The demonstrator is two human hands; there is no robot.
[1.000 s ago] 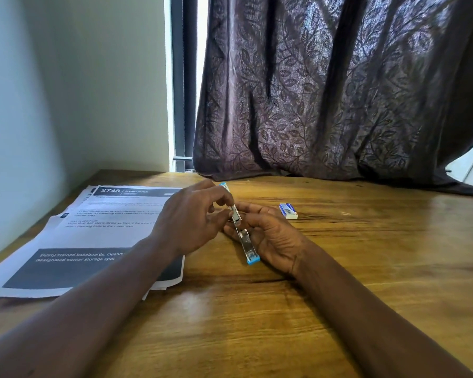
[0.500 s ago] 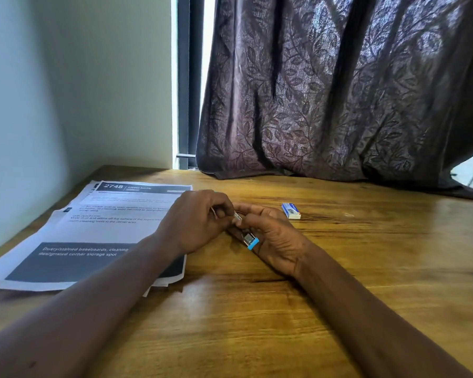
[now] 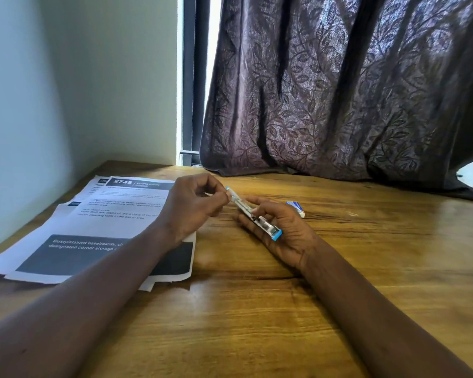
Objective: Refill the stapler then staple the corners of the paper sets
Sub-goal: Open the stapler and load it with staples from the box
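**Stapler (image 3: 247, 208).** It is at centre frame, held clear of the worktop (image 3: 257, 323), with its long axis running from upper left to lower right.

**Right grip (image 3: 281, 233).** It cradles the lower, blue-capped end, fingers curled beneath and thumb against the side. I judge the purpose is to fix the body so the other hand can work on it.

**Left grip (image 3: 194, 205).** It is closed in a pinch, thumb against fingertips, on the upper blue tip. I take this part to be the magazine slide, which puts the refill step in hand. Whether a strip of staples sits in the channel cannot be determined, as the detail is too fine.

**Staple box (image 3: 295, 208).** It lies on the worktop just beyond the right grip, right of centre. It is placed within short reach, presumably as the supply.

**Paper sets (image 3: 107, 227).** They are fanned in overlapping layers at the left of the frame, partly under my left forearm and apart from the stapler. I judge they are parked there, out of the working area, until stapling begins.

**Curtain (image 3: 339, 91).** It hangs at upper right, its hem resting on the far edge of the worktop, clear of the work.
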